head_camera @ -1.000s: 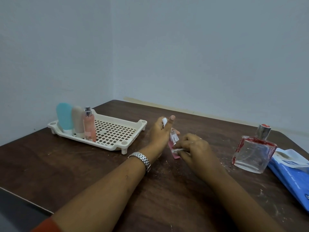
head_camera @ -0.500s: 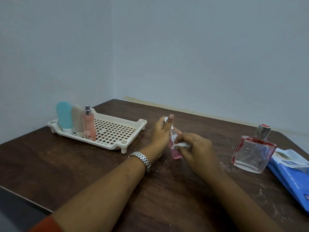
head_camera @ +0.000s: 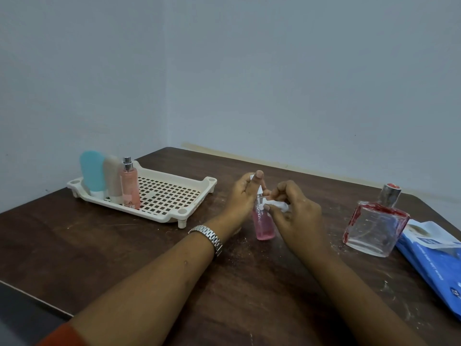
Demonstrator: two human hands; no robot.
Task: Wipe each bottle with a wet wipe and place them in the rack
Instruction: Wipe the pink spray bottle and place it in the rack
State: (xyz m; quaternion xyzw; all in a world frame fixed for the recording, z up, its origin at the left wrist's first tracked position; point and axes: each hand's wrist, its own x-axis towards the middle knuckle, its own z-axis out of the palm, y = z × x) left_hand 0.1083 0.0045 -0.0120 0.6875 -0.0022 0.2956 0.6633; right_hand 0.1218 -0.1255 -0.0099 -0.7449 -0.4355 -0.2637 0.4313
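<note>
Bottle (head_camera: 265,227) upright in left hand's (head_camera: 242,199) grip; right hand (head_camera: 298,217) pinches wipe (head_camera: 279,205) against it; rack (head_camera: 159,217) lies left of left hand.

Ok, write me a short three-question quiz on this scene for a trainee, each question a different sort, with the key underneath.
1. True or false: the square glass bottle stands on the table, outside the rack.
2. How many bottles stand in the rack? A: two. B: three. C: four.
3. Fill in: the left hand holds the small pink bottle while the right hand pinches a white ____ against it.

Key: 1 true. 2 B. 3 wipe.
</note>
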